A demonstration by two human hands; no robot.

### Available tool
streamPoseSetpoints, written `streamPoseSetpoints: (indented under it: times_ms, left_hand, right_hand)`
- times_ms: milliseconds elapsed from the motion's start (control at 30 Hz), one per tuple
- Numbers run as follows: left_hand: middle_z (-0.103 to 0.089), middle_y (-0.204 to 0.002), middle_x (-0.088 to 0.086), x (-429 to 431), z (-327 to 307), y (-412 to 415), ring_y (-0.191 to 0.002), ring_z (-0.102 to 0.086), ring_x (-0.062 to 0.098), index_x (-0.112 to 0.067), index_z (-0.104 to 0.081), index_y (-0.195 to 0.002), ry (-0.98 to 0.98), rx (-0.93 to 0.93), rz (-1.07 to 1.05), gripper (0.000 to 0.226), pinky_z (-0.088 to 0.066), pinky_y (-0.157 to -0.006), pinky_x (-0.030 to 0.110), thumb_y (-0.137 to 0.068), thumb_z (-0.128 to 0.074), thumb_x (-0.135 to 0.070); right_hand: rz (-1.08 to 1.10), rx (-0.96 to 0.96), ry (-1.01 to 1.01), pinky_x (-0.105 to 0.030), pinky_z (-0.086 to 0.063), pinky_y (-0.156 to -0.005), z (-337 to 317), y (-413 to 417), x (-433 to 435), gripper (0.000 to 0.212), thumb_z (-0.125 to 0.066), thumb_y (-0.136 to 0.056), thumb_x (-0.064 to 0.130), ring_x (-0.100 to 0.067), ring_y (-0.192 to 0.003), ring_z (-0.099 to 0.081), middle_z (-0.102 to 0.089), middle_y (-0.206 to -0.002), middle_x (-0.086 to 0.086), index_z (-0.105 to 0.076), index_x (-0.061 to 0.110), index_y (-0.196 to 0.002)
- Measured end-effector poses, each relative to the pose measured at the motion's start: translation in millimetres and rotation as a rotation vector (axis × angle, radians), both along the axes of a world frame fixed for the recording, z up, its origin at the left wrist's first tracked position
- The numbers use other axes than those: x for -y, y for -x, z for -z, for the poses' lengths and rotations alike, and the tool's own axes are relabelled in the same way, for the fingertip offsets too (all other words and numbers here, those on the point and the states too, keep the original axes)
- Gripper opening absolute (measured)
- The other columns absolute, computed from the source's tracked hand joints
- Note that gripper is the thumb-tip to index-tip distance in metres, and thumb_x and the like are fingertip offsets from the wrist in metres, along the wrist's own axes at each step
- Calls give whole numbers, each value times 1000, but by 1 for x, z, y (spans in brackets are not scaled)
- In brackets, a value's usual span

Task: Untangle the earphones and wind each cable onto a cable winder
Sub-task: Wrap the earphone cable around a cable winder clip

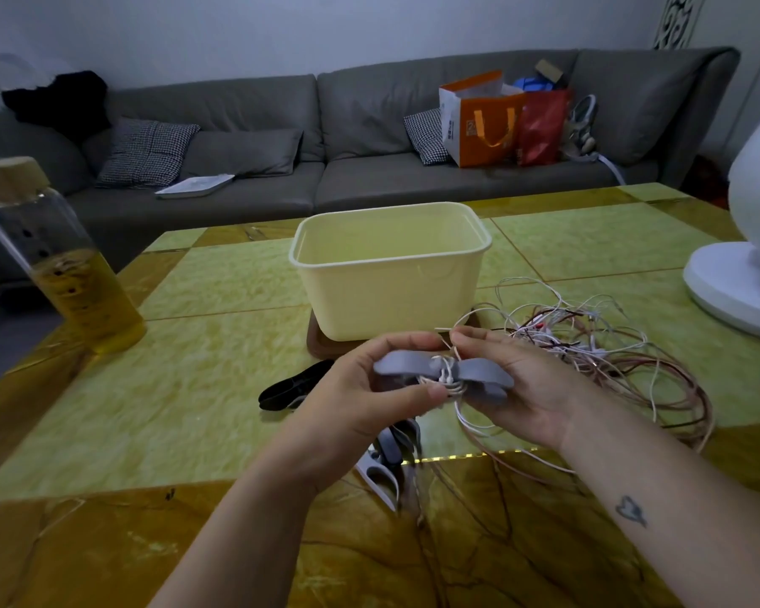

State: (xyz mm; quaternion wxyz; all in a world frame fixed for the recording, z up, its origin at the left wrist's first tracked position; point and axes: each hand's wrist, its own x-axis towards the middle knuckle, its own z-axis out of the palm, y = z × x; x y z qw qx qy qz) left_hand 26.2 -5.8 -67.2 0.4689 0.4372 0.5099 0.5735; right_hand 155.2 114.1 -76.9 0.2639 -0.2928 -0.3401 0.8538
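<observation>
both hands hold a grey cable winder up over the desk, in front of a cream box; the left hand has its grip clamped on the left wing; the right hand has its grip curled round the right wing, and maybe pinches the white cable too; that cable is wrapped round the winder's middle; the tangled earphones lie on the desk to the right; more winders lie under the hands
</observation>
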Motion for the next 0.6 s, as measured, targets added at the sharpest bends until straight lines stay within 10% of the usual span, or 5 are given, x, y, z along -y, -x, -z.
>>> streamPoseSetpoints:
  times_ms: [267,600]
  left_hand:
    - [-73,-100,6,-10,12,-13,-95,-68,19,-10,-62,-111,-49,223,-74,37,-53,-93,35,-75,-67,-15]
    - [-70,-93,2,-15,16,-11,-89,-67,18,-20,-68,-115,19,212,-47,33,-52,-74,31,-82,-67,-20]
  right_hand:
    - [10,43,-142,-27,-50,-55,5,3,3,9,-57,-86,0,-19,-64,-60,-65,-79,-10,-59,9,-87]
    - [156,282,-573,-21,-51,-54,-6,-5,-5,9,-73,-78,4,-15,-55,-60,-67,-63,-3,-65,8,-79]
